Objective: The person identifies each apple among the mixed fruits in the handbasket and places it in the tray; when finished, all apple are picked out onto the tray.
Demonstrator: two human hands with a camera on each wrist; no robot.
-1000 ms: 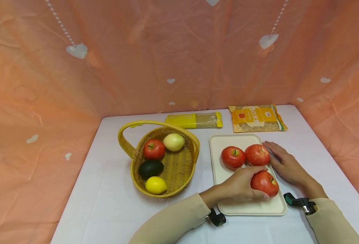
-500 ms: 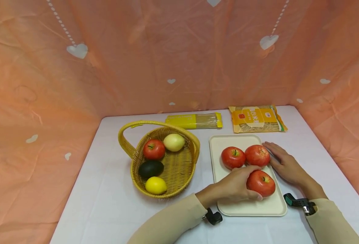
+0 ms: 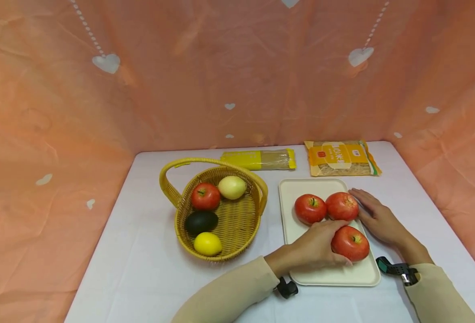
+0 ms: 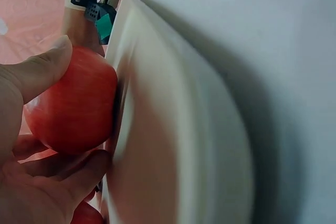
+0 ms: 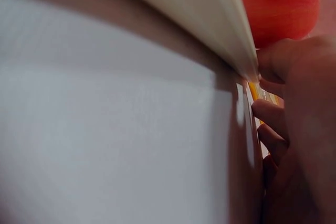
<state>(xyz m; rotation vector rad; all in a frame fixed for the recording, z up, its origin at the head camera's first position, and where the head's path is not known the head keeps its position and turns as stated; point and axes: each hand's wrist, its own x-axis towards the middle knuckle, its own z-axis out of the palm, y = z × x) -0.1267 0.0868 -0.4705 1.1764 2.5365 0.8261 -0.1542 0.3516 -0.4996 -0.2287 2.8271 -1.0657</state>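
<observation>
Left grip [image 3: 317,245] round nearest apple [image 3: 352,244], both slightly further right than before

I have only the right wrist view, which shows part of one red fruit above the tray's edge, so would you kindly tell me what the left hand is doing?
Observer: The left hand grips a red apple at the near part of the tray.
Operator: Thank you; would you also tell me what stands beside the tray, on the left hand's side?
Observer: In the head view, a wicker basket with a raised handle stands there, with four fruit-like items inside.
</observation>
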